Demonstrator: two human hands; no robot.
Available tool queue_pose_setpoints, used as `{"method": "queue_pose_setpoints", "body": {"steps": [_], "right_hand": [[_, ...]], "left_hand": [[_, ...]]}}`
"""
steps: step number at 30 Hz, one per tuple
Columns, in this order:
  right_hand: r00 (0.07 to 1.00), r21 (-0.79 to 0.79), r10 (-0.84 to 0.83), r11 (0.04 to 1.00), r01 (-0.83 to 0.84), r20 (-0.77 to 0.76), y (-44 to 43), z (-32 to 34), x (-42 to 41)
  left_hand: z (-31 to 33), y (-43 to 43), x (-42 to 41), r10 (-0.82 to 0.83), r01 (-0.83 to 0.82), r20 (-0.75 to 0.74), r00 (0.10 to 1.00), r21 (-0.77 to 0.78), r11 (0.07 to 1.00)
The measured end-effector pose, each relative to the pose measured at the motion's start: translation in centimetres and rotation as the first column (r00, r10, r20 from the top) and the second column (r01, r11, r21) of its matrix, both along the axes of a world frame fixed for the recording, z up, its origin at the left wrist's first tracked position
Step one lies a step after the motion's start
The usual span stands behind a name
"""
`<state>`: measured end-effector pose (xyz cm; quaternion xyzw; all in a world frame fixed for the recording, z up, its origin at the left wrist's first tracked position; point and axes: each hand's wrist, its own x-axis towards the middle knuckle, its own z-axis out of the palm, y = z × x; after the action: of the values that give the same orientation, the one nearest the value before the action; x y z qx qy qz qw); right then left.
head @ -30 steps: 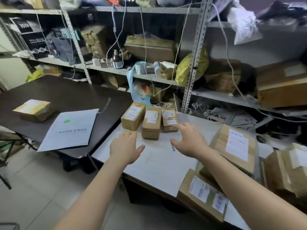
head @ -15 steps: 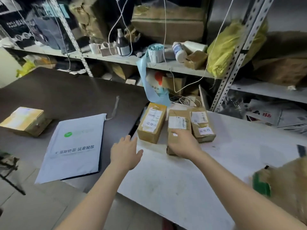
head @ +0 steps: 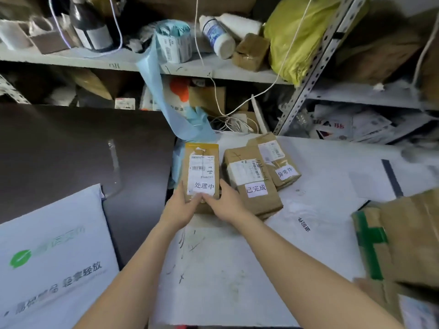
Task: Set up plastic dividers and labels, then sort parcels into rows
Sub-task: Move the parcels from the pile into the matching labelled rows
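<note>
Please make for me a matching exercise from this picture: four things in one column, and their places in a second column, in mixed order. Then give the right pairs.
Things:
1. parcel with yellow tape
2. white bottle
3. pale mailer bag
4. box with green tape

Places:
A. on the dark table
B. gripped between the left hand and the right hand
C. on the shelf
D. at the right side of the white table

Pairs: 1-B, 2-C, 3-A, 4-D.

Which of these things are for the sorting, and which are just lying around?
Job: left parcel, held by left hand and right hand; middle parcel; right parcel.
Lying about: white bottle, yellow bag, dark bottle.
</note>
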<state>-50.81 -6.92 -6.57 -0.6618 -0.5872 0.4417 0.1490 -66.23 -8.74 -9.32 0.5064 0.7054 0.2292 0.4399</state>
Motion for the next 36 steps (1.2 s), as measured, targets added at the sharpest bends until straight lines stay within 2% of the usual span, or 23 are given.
{"method": "queue_pose_setpoints", "body": {"steps": [1,3,8,12,17,22,25,29,36], "right_hand": [[0.999,-0.004,-0.047,0.999,0.047,-0.023,-0.3,0.0,-0.3],[0.991,-0.024,-0.117,0.993,0.116,-0.057,-1.0,0.1,-0.8],[0.973,0.005,-0.206,0.978,0.207,-0.107,-3.3,1.5,-1.5],[0.942,0.067,-0.274,0.954,0.291,-0.193,-5.9,5.1,-0.9],[0.896,0.161,-0.344,0.904,0.397,-0.281,-10.8,10.5,3.0],[0.844,0.249,-0.449,0.817,0.521,-0.293,-18.8,14.3,10.9],[0.818,0.341,-0.501,0.745,0.573,-0.282,-24.8,15.6,16.8],[0.776,0.378,-0.576,0.678,0.630,-0.259,-33.3,17.0,25.2],[0.614,0.385,-0.753,0.508,0.770,-0.235,-45.8,17.1,38.9]], "left_hand": [[-0.2,0.0,-0.1,0.006,-0.007,0.072,0.997,0.013,1.000],[-0.5,-0.2,-0.4,-0.006,0.001,0.119,0.993,0.045,0.999],[0.7,-2.2,-1.2,0.017,-0.035,0.138,0.990,0.127,0.991],[4.1,-3.5,-0.9,0.018,-0.050,0.131,0.991,0.249,0.967],[9.2,-6.0,2.7,-0.074,0.022,0.132,0.989,0.359,0.933],[13.1,-11.7,10.2,-0.252,0.134,0.197,0.947,0.472,0.872],[15.2,-17.2,16.3,-0.340,0.184,0.233,0.911,0.510,0.840],[16.8,-24.5,25.2,-0.432,0.265,0.227,0.873,0.524,0.810],[17.2,-34.3,39.7,-0.611,0.429,0.260,0.748,0.513,0.743]]}}
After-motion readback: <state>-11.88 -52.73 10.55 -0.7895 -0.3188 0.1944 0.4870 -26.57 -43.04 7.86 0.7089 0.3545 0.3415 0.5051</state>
